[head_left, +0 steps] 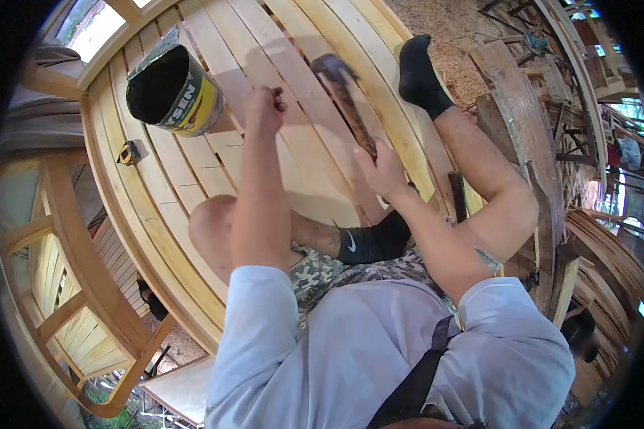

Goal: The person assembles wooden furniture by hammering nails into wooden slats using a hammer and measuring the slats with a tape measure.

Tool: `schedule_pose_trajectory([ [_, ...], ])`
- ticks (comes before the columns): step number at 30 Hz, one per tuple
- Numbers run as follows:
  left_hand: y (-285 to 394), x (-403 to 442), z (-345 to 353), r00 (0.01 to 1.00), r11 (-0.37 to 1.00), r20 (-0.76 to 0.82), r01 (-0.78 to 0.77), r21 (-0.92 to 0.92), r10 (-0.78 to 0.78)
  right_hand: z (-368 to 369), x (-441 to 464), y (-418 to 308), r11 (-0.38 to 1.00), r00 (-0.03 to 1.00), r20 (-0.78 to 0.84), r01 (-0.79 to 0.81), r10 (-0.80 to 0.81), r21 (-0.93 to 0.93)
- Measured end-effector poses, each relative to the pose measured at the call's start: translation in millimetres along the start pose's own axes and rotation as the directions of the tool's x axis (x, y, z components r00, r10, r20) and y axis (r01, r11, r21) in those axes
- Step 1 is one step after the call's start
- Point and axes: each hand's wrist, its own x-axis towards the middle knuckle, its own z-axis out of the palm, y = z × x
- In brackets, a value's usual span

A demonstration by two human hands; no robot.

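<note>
My right hand is wrapped round the lower handle of a hammer. The hammer head is raised over the wooden slats, slightly blurred, to the right of my other hand. My left hand is closed, its fingers curled together above the slats; whatever they pinch is too small to make out. Beside it, on the left, stands a bucket with a yellow and dark label, its torn rim open and its inside dark. The slatted wooden platform lies under both hands.
A tape measure rests near the platform's left edge. Thin dark nail-like pieces lie on the slats. My bent legs and black socks frame the work area. A wooden chair frame stands left; stacked planks are at right.
</note>
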Motion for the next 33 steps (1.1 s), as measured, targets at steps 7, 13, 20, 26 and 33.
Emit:
schedule_pose_trajectory([
  [7, -57, -86, 24, 0.984, 0.883, 0.176, 0.087, -0.461, -0.006, 14, 13, -33, 0.842, 0.982, 0.128, -0.187, 0.141, 0.507],
  [13, -72, -127, 30, 0.96, 0.904, 0.271, 0.057, -0.423, 0.066, 31, 7, -32, 0.833, 0.988, -0.05, -0.097, 0.148, 0.544],
  [20, -67, -100, 10, 0.99, 0.95, 0.091, -0.075, -0.302, 0.107, 3, -6, -24, 0.854, 0.968, -0.061, -0.184, 0.243, 0.487],
  [26, -82, -124, 31, 0.643, 0.385, 0.57, -0.765, 0.517, 0.511, -26, 5, -8, 0.924, 0.961, -0.143, -0.176, 0.236, 0.34],
  [33, -79, -133, 61, 0.635, 0.094, 0.765, -0.773, 0.628, 0.111, -41, 14, 17, 0.915, 0.941, 0.057, -0.339, 0.334, 0.22],
])
